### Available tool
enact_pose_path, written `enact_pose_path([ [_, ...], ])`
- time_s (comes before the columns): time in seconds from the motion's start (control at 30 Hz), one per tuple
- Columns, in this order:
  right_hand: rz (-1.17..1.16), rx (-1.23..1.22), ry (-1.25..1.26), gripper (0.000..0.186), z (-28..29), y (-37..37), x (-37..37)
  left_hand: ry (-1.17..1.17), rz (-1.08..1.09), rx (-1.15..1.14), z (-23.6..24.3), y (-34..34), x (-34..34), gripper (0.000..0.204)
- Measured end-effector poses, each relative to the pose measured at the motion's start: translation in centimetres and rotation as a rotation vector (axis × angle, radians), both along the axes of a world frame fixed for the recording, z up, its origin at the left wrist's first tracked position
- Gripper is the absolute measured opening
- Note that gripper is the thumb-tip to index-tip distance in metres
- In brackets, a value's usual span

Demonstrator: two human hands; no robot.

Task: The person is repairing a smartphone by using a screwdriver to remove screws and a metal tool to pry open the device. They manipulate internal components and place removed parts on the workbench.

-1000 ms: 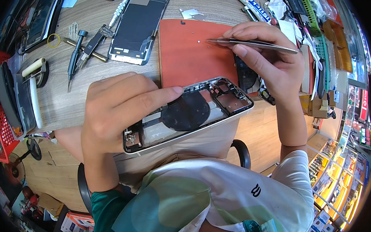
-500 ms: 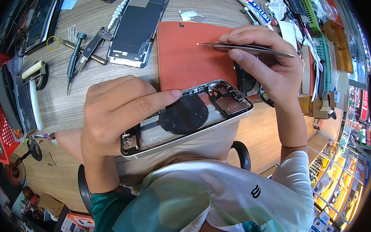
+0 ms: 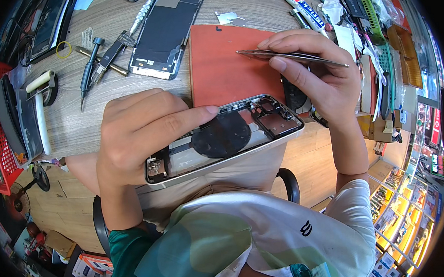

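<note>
My left hand (image 3: 132,126) grips an opened phone housing (image 3: 255,136) by its left end, index finger lying along the far rim. The housing is tilted over my lap at the table's edge, with a round black pad (image 3: 222,136) and bare metal inside. In my right hand (image 3: 325,76), thumb and fingers pinch a pair of metal tweezers (image 3: 303,57). Their tips point left, low over or touching a red mat (image 3: 212,68); whether they hold some tiny part cannot be made out. Small specks lie on the mat near the tips.
Left of the mat lie a detached phone screen (image 3: 167,35), a screwdriver (image 3: 91,70) and other tools. A red basket (image 3: 2,121) stands at the left edge. A glue tube (image 3: 297,4) and clutter fill the back right. Beside the mat is a dark phone part (image 3: 294,96).
The small white speck at the tweezer tips no longer shows clearly. The tweezers' rear end has dipped slightly left, and their arms look closer together. The housing stays almost still in my left hand.
</note>
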State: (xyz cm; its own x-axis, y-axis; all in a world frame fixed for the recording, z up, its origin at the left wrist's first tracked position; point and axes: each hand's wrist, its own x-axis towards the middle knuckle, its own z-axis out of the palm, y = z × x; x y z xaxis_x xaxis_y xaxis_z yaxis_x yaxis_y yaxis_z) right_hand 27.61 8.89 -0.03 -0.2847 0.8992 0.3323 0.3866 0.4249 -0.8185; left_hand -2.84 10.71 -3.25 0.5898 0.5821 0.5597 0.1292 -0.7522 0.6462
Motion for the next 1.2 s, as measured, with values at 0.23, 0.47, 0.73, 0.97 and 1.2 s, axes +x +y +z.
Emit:
enact_pose_path([
  [0.23, 0.052, -0.062, 0.024, 0.024, 0.7, 0.0, 0.0, 0.004, -0.007, 0.022, 0.0, 0.1, -0.1, 0.042],
  [0.47, 0.334, -0.11, 0.098, 0.018, 1.7, 1.4, 1.4, -0.021, -0.025, 0.043, -0.4, 0.3, 0.0, 0.042],
  [0.73, 0.604, -0.189, 0.042, 0.013, 2.4, 5.0, 1.9, -0.03, -0.01, 0.023, -0.5, 0.4, 0.1, 0.042],
  [0.97, 0.72, -0.196, 0.04, 0.012, 2.3, 6.2, 1.2, 0.002, 0.004, 0.004, -0.3, 0.5, 0.1, 0.038],
  [1.2, 0.815, -0.159, 0.05, 0.011, 1.8, 7.1, 1.1, 0.035, -0.015, -0.054, 0.6, 0.5, 0.1, 0.039],
])
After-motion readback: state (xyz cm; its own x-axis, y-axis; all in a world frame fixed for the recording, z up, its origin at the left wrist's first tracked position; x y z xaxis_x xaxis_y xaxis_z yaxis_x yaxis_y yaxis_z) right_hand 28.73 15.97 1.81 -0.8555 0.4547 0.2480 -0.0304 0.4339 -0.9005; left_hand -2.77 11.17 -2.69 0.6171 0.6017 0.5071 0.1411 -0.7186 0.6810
